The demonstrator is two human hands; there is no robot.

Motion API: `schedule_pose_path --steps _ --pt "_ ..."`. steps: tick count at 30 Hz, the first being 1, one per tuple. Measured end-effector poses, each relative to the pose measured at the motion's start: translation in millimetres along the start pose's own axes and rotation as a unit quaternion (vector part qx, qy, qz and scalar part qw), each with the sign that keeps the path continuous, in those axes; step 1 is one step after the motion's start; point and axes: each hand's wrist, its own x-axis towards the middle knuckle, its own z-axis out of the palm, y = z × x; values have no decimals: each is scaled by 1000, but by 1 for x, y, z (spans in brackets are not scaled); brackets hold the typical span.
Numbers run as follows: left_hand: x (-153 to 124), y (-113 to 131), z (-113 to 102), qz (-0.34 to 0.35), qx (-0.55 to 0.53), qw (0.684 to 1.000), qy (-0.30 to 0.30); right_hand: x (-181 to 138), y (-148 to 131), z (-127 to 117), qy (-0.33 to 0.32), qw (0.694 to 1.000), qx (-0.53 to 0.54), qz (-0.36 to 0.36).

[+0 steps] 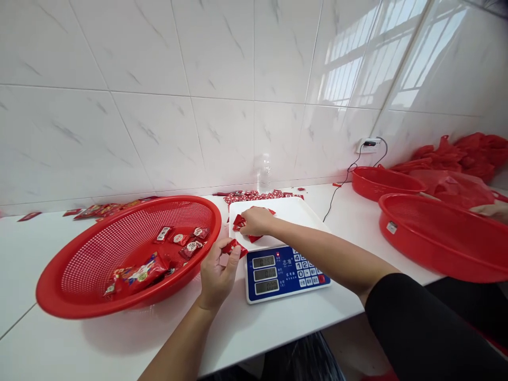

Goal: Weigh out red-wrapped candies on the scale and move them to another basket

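My left hand (217, 272) pinches a small red packet (235, 247) between thumb and fingers, beside the right rim of a red perforated basket (55, 288). Over the white pan of a digital scale (289, 211), my right hand (256, 221) is closed on a red packet (238, 222); more red wrapping shows under and behind the hand. The scale's blue panel (288, 272) has lit displays and a keypad. Several small red packets (191, 248) and a larger red bag (143, 275) with coloured print lie in the basket.
Loose red packets (103, 210) and patterned red packaging (254, 197) lie along the tiled wall, near a clear bottle (264, 172). At right stand two red tubs (436, 238) and red plastic bags (472, 153). Another person's hand (494, 210) is at the right edge. A cable (333, 196) runs to a socket.
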Motion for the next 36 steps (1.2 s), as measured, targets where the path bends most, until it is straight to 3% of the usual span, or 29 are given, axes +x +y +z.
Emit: schedule_pose_path --steps 4,7,9,12,16,19,22,25,30,33,36 --pt "0 -1 0 2 -4 1000 5 -27 24 -29 49 998 20 16" --pt "0 0 0 5 -6 1000 3 -54 71 -67 113 991 20 62" --pt "0 1 1 13 -2 1000 0 -74 114 -95 191 970 -14 151" --pt "0 1 2 29 6 1000 1 -108 179 -127 237 925 -84 284" --pt "1 -1 4 41 3 999 -1 -153 248 -137 229 882 -124 392" --pt "1 -2 4 39 4 999 0 -173 277 -125 182 877 -125 426" --pt "0 -3 4 35 5 999 -3 -171 285 -110 138 888 -118 422" --pt "-1 -3 4 37 6 999 -5 -150 274 -100 130 903 -126 390" --pt "1 -2 2 37 10 999 -2 -110 245 -105 154 919 -143 332" --pt "2 0 2 29 10 1000 2 -102 235 -112 167 925 -139 312" --pt "2 4 2 33 16 999 0 -96 216 -104 152 951 -115 243"
